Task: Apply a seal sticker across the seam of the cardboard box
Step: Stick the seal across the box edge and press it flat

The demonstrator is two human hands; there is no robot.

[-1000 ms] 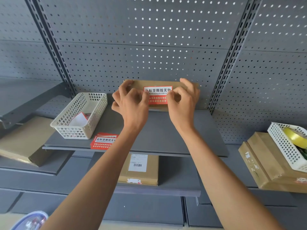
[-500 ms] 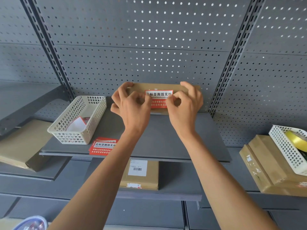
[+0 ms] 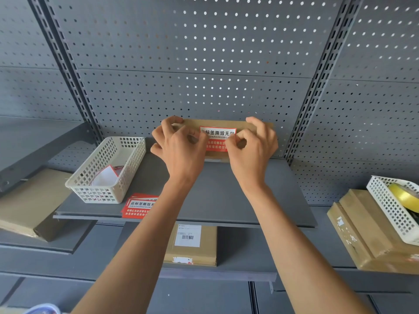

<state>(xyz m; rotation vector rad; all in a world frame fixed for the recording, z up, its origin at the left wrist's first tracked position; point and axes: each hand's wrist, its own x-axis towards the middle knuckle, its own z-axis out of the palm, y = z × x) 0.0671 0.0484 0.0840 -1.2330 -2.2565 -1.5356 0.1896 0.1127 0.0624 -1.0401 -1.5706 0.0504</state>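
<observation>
A flat brown cardboard box (image 3: 247, 125) lies at the back of the grey middle shelf (image 3: 215, 196), against the pegboard. A red and white seal sticker (image 3: 217, 138) lies on the box, wrapped over its front edge. My left hand (image 3: 179, 148) presses its thumb and fingertips on the sticker's left end. My right hand (image 3: 251, 148) does the same on the right end, fingers curled. Both hands cover the sticker's ends and much of the box.
A white perforated basket (image 3: 108, 168) holding paper scraps stands left on the shelf, with a stack of spare red stickers (image 3: 140, 206) in front. Another box with a barcode label (image 3: 192, 244) lies on the shelf below. More boxes (image 3: 367, 232) and a basket with yellow tape (image 3: 401, 196) sit right.
The hands stay on the sticker, with fingers shifting slightly along its ends. The view has tilted a little; box and sticker stay in place.
</observation>
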